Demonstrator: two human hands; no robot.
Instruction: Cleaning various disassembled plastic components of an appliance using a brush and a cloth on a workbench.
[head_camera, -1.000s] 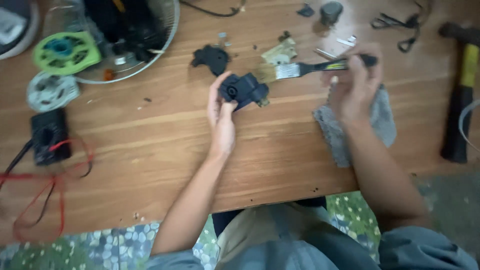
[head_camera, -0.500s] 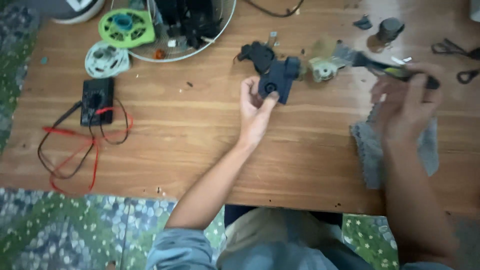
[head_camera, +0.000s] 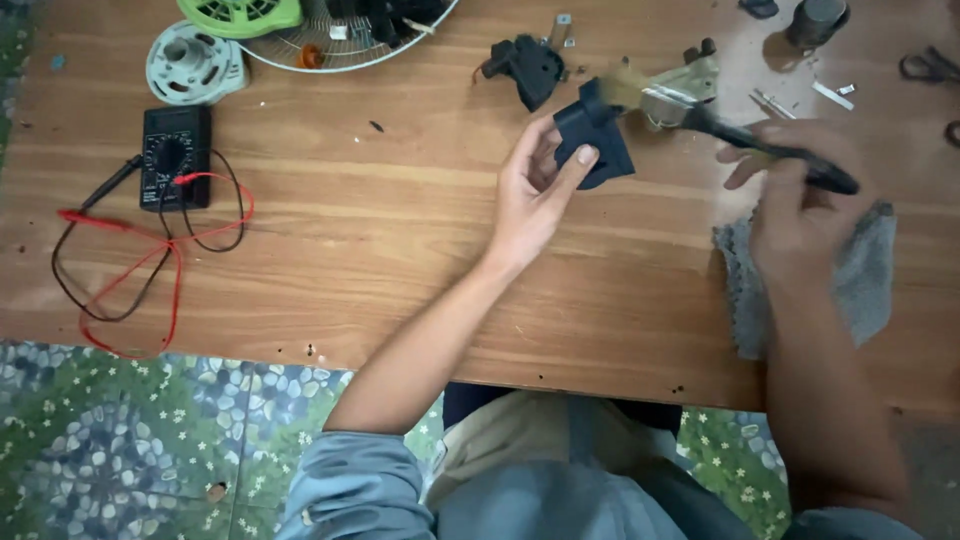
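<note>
The dark plastic part (head_camera: 594, 145) sat in the grip of the left hand (head_camera: 535, 195), raised a little over the wooden tabletop (head_camera: 380, 240) near its far middle. The thumb pressed on the part's near face and the fingers curled around its left edge, so the left grip was clenched on it, with most of the part showing above and to the right of the palm.

The right hand (head_camera: 800, 205) was closed around the black handle of a paintbrush (head_camera: 740, 135), which slanted up and to the left from that grip. The brush's pale bristles touched the top right corner of the dark plastic part. Under the right wrist lay a grey cloth (head_camera: 865, 285), flat on the tabletop, partly covered by the forearm.

Just beyond the held part, a second black piece (head_camera: 527, 68) rested on the wood, and a pale metal-and-plastic assembly (head_camera: 690, 85) lay behind the brush's ferrule. Well to the left stood a black multimeter (head_camera: 175, 155), its red and black leads (head_camera: 150, 265) looping toward the near edge. At the far left edge were a white round component (head_camera: 195, 62), a green fan piece (head_camera: 240, 14) and a wire fan guard (head_camera: 340, 45). A dark cylinder (head_camera: 815, 20) stood at the far right.
</note>
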